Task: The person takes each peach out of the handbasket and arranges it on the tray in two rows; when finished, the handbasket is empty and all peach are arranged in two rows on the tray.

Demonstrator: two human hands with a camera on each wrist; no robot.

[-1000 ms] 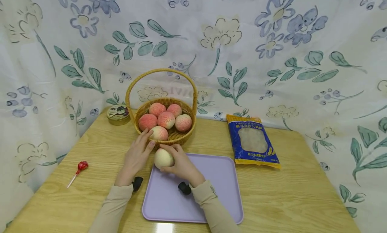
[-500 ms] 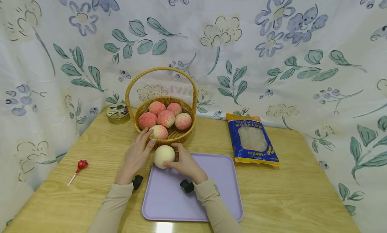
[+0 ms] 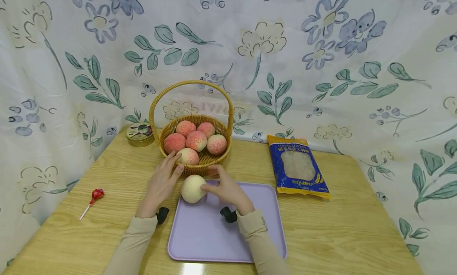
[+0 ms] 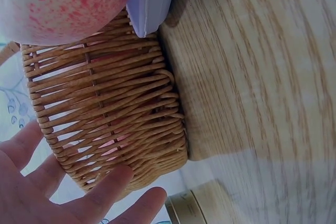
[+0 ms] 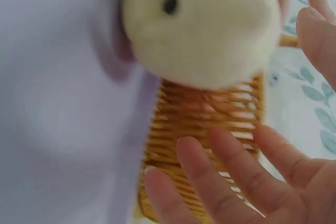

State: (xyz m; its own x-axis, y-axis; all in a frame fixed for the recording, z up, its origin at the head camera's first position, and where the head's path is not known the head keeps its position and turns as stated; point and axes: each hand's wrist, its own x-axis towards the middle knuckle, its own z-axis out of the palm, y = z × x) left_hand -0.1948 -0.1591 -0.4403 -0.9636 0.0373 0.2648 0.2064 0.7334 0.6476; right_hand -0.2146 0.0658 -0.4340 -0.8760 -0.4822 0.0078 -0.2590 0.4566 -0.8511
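A pale cream peach (image 3: 193, 189) rests on the far-left corner of the lilac tray (image 3: 210, 235). Its other side, speckled pink, shows in the left wrist view (image 4: 73, 3), and a dark stem dot marks it in the right wrist view (image 5: 169, 6). Spread fingers of my right hand (image 3: 228, 191) surround its right side without gripping, thumb overlapping its edge in the head view. My left hand (image 3: 162, 189) lies along the front left of the wicker basket (image 3: 201, 170), fingers extended at the rim beside the nearest peach (image 3: 188, 156).
Several pink peaches (image 3: 196, 141) fill the basket, whose tall handle (image 3: 191, 82) arches above. A round tin (image 3: 139, 134) stands behind left. A red lollipop (image 3: 97, 194) lies at left, a blue-and-yellow pasta bag (image 3: 299, 166) at right. A floral cloth (image 3: 250, 49) hangs behind.
My right hand has let go of the cream peach and moved off to the right, its fingers spreading. The peach stays at the tray's corner. My left hand has kept its place.
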